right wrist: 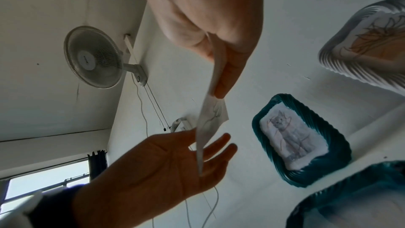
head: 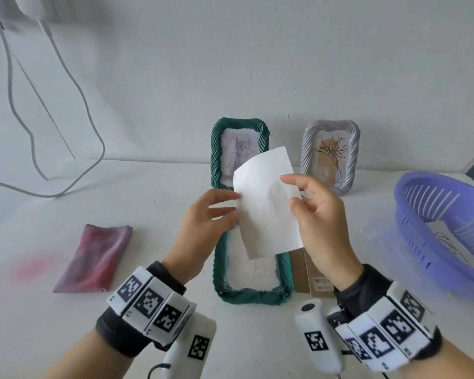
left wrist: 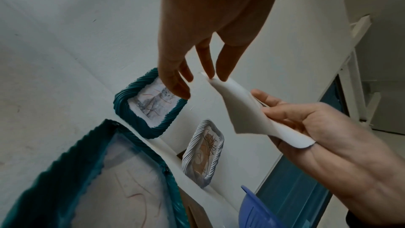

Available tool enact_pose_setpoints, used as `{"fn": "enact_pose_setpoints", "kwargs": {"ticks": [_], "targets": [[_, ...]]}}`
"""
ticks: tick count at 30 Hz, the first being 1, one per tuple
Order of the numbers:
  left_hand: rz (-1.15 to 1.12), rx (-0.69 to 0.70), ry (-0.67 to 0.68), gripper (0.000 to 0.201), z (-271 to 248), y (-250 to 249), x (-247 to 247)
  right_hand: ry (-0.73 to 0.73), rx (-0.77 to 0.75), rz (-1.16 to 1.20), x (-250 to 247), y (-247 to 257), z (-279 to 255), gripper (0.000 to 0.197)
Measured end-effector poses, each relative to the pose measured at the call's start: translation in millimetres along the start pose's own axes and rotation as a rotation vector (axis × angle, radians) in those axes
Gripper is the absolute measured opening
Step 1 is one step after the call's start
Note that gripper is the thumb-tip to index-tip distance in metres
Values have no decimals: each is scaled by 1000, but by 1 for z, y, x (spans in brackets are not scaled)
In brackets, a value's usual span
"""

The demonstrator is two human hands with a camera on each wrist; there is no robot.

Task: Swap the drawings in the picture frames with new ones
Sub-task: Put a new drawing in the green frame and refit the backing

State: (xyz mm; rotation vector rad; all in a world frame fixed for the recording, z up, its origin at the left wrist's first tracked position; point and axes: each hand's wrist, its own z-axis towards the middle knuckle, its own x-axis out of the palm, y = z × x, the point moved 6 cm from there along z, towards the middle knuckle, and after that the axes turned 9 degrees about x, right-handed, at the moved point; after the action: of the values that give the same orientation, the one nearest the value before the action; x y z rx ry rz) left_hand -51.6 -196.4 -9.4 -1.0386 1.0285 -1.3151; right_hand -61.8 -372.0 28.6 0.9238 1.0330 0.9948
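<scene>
You're mid-swap on the open green frame (head: 248, 296) lying flat in front of you. It's face down with the back off, and the brown backing (head: 309, 272) sits just beside it on the right. There looks to be a sheet or the glass still inside with faint red scribbles on it, can't tell which.

The paper (head: 266, 203) is up in the air over that frame. Your right hand (head: 320, 222) has it pinched along the right edge, thumb on the near side and fingers behind. Your left hand (head: 203, 222) is mostly open, fingers fairly straight, tips just touching the left edge, so it's steadying more than gripping. From the head view the side facing you is blank; the right wrist view shows a line drawing on the other side.

I'd guess this is the new drawing going in. Next move: lay it in the opening, and check which side faces the glass. It's floppy and already curling, so keep both edges under control and square it up before the backing goes on.

The standing green frame (head: 240, 151) with the cat and the grey frame (head: 330, 155) are at the wall. The basket (head: 446, 242) to your right holds another sheet.
</scene>
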Motion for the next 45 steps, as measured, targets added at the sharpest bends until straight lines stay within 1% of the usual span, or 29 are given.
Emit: {"fn": "enact_pose_setpoints", "kwargs": {"ticks": [3,6,8,10,13,18,20,24,26,29,32,35,38,45], "targets": [[-86,0,58,24,-1,-1,3,17,50,18,4,-2,-3,36],[-58,19,41,26,0,-1,-3,56,86,-10,4,-13,-1,34],[-28,15,29,27,3,1,-9,116,115,-80,5,-20,0,31],[13,19,47,28,5,2,-11,156,139,-163,3,-27,1,29],[113,-4,107,26,7,8,-9,209,197,-256,0,-35,2,30],[423,-10,240,27,11,21,1,352,339,-323,10,-60,1,33],[513,-12,281,29,14,25,4,387,366,-347,15,-70,-1,35],[674,-54,402,31,17,40,7,443,385,-418,25,-82,0,37],[724,-79,437,35,18,47,6,461,399,-433,29,-89,1,40],[823,-79,497,44,17,56,9,471,386,-482,34,-97,3,42],[966,-61,592,58,15,64,12,483,351,-565,39,-103,4,46],[1013,-104,665,69,8,72,12,490,293,-664,40,-104,4,49],[1049,-131,690,73,5,78,10,495,251,-746,40,-103,4,51],[997,-188,670,75,2,81,4,540,277,-785,35,-108,2,48]]}}
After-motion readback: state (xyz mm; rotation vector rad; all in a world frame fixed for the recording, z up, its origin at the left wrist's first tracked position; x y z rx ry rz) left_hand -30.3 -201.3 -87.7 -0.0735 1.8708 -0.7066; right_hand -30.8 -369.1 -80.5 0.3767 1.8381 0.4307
